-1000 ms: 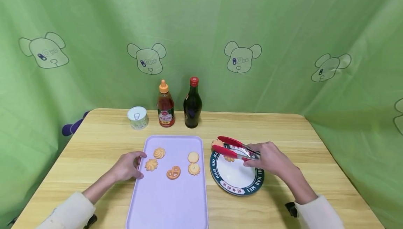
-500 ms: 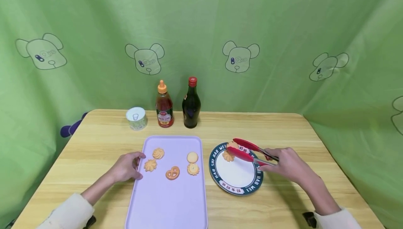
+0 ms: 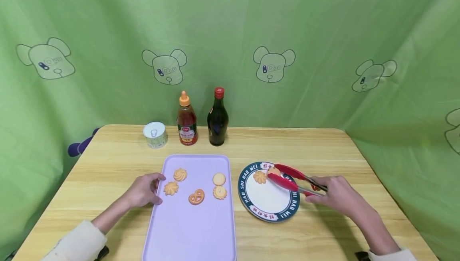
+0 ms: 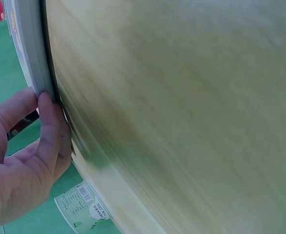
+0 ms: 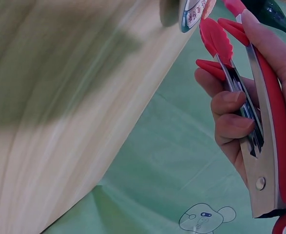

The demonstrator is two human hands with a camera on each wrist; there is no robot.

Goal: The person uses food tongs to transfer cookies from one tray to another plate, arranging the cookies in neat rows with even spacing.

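My right hand (image 3: 339, 195) grips red-tipped metal tongs (image 3: 285, 182) above the right side of a white plate (image 3: 266, 201) with a dark green lettered rim. Between the tong tips is a round cookie (image 3: 273, 171), partly hidden; whether it touches the plate I cannot tell. A flower-shaped cookie (image 3: 260, 177) lies on the plate to its left. My left hand (image 3: 143, 191) pinches the left edge of a lilac tray (image 3: 192, 233), thumb against fingers in the left wrist view. On the tray lie a pretzel-shaped cookie (image 3: 196, 197) and several others, including a swirl cookie (image 3: 180, 174).
Along the table's back stand a tin can (image 3: 155, 135), a sauce bottle (image 3: 187, 123) with an orange cap and a dark bottle (image 3: 217, 121) with a red cap. A green curtain (image 3: 223, 21) hangs behind the wooden table (image 3: 323, 145).
The tongs and their cookie have moved right and slightly down, from the plate's upper left edge to its upper right part, uncovering the flower-shaped cookie. My left hand stays on the tray.
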